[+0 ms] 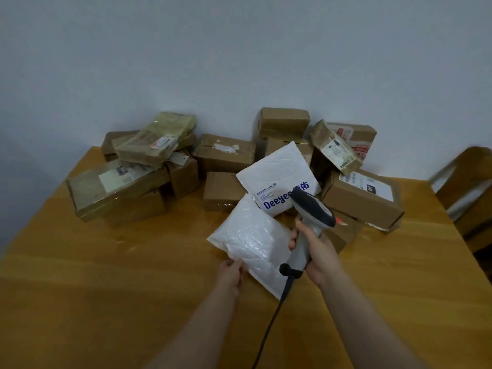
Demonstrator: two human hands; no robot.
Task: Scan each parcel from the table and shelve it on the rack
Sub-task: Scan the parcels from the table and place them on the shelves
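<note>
Forward over the wooden table [106,288], two bare forearms reach out from the lower edge. The left hand [231,270] has its fingers curled, with thumb and fingertips pinching the near edge of the bag [247,235]. This is a soft white plastic parcel, crinkled and glossy, and it sits at the table's middle just in front of the pile. Whether its lower corner rests on the wood cannot be told. The right hand [312,249] is wrapped fully round the pale grey handle of the scanner [312,209], whose dark rounded head points away over the bag's far end. A thin dark cable [269,323] runs from the handle's base toward the lower edge. Just behind the bag leans a flat white mailer [279,171] with a quilted surface and blue lettering. Around it are heaped brown cardboard boxes [226,153], some taped, some labelled, against a plain pale wall [239,49]. A wooden chair [468,193] stands at the right.
</note>
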